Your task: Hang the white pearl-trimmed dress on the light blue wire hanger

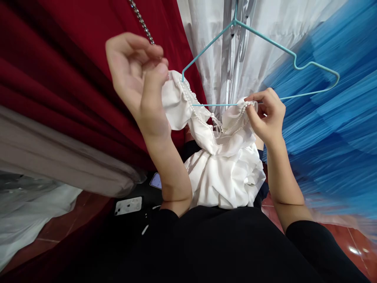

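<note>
White pearl-trimmed garment (pixel 220 179) is bunched on my lap (pixel 262 193), one end of the teal hanger (pixel 265 37) at its left shoulder (pixel 176 96), the other sticking out clear of the fabric. My right hand (pixel 266 116) pinches the pearl neckline (pixel 245 107) beside the hanger's bottom bar (pixel 213 105); my left hand (pixel 141 74) is up by the left shoulder, fingers curled, can't tell if gripping anything.

The right hand (pixel 266 114) pinches one pearl-trimmed shoulder of a white garment (pixel 224 179) at the bar of a blue hanger (pixel 235 22). The left hand (pixel 137 78) is raised beside the other shoulder, thumb near fingertips; any grip is unclear. Red cloth (pixel 67 63) hangs left, blue tulle (pixel 326 137) right; a phone (pixel 129 206) lies below
</note>
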The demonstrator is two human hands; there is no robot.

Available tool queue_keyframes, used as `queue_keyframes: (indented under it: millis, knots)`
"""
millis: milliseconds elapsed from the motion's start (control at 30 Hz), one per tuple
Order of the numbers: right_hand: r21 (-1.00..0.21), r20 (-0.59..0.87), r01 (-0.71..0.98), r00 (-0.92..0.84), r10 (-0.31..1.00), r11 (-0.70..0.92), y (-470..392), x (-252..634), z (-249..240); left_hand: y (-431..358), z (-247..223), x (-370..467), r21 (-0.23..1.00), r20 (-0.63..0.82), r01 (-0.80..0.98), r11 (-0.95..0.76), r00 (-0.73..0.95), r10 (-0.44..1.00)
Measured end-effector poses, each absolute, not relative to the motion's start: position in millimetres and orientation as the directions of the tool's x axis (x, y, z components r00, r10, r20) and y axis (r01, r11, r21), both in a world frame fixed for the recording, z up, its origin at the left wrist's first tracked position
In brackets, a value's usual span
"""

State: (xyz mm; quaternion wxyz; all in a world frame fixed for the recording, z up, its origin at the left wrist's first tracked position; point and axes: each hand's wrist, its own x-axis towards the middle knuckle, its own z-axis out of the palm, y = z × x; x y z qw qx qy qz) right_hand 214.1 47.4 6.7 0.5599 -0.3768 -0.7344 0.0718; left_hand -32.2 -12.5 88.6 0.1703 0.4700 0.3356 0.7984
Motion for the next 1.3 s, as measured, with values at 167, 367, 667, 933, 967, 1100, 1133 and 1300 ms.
queue_keyframes:
  millis: [167,367,667,933,967,1100,1133,1300]
  knots:
    - [-0.535,0.769,0.469,-0.076,0.635,0.703,48.6,212.6,4.5,-19.9,36.4,-18.0,0.945,0.301,-0.139,-0.296,0.012,0.954]
    - [-0.504,0.792,0.445,-0.102,0.602,0.740,50.9,215.7,3.6,23.0,-18.2,18.6,0.854,0.305,-0.425,-0.301,-0.061,0.951]
    - [-0.490,0.859,0.437,0.093,0.504,0.754,19.7,224.2,-4.5,7.9,-1.5,31.5,0.668,0.457,-0.571,-0.477,-0.191,0.869]
    - [-0.515,0.840,0.615,0.503,0.206,0.597,64.8,309.9,26.5,3.6,3.2,11.6,0.720,0.429,-0.528,-0.451,-0.173,0.887]
    - [-0.534,0.830,0.636,0.520,0.202,0.557,73.3,318.6,34.9,2.4,4.5,11.5,0.711,0.423,-0.548,-0.442,-0.169,0.890]
    - [-0.544,0.836,0.573,0.435,0.335,0.613,85.5,321.1,70.5,-2.3,9.7,12.5,0.673,0.382,-0.621,-0.402,-0.173,0.908]
    - [-0.512,0.854,0.525,0.393,0.340,0.680,82.8,314.6,79.0,-2.9,10.6,12.8,0.671,0.370,-0.627,-0.396,-0.179,0.912]
    - [-0.433,0.901,0.414,0.173,0.398,0.801,64.6,273.1,111.2,-3.1,11.6,15.3,0.659,0.355,-0.640,-0.395,-0.199,0.913]
